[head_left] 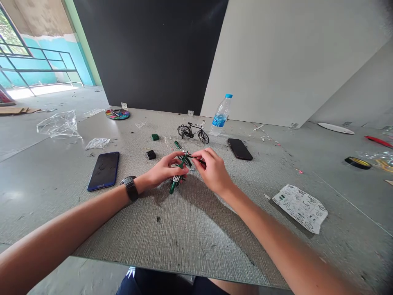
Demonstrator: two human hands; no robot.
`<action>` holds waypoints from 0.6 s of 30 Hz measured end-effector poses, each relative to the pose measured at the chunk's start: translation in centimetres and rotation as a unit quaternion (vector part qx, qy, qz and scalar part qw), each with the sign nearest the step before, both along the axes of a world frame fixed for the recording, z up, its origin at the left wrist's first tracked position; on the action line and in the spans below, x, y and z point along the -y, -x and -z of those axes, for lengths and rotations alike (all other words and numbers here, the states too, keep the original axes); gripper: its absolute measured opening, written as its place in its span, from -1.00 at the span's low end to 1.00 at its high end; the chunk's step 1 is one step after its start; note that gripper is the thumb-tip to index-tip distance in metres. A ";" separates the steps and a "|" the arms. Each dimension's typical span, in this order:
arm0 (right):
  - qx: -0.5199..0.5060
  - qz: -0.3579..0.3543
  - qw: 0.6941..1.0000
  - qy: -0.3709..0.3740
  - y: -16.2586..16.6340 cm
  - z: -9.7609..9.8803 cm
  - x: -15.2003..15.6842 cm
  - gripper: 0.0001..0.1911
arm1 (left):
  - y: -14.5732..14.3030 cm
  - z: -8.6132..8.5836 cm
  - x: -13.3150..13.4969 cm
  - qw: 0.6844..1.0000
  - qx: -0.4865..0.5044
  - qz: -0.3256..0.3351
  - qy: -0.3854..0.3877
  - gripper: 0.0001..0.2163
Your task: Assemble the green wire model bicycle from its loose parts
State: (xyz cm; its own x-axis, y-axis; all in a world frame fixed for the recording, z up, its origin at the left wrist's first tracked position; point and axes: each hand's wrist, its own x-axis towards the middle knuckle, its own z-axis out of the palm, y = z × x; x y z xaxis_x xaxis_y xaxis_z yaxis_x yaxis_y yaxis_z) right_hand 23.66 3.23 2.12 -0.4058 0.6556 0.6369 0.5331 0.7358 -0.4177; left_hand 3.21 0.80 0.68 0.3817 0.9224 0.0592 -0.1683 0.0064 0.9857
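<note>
My left hand, with a black watch on its wrist, is closed around a small green model bicycle. The bicycle is held upright just over the table, partly hidden by my fingers. My right hand pinches a thin dark rod-like piece against the bicycle's front end; its exact kind is too small to make out. Just behind my left fingers lies a narrow green piece. Farther back, a finished-looking black model bicycle stands upright.
A green block and a black block lie left of my hands. Phones lie on both sides. A water bottle stands behind. A printed sheet is at right, and a paint palette back left.
</note>
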 end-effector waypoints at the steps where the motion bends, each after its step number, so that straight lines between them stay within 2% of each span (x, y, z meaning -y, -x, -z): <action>1: 0.000 0.002 1.000 -0.002 0.0 0.0 0.0 -0.90 | 0.0 0.0 0.0 1.000 -0.007 -0.003 -0.006 -0.37; 10: 0.014 0.022 1.000 0.005 0.1 0.2 0.1 -0.85 | 0.1 -0.1 0.1 0.998 -0.052 -0.016 -0.024 -0.37; 15: 0.029 0.003 1.000 0.009 0.3 0.2 0.3 -0.77 | 0.0 -0.1 0.1 0.998 -0.057 -0.004 -0.041 -0.38; 18: 0.019 0.001 1.000 0.004 0.3 0.5 0.2 -0.80 | -0.1 -0.1 0.1 0.997 -0.063 -0.002 -0.048 -0.39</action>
State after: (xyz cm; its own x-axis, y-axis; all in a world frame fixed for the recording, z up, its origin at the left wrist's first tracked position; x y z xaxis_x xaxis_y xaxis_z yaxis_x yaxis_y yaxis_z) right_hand 23.36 3.04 1.65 -0.4282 0.6611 0.6161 0.5493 0.7318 -0.4034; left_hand 3.35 0.74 0.78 0.3875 0.9166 0.0988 -0.0426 -0.0893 0.9951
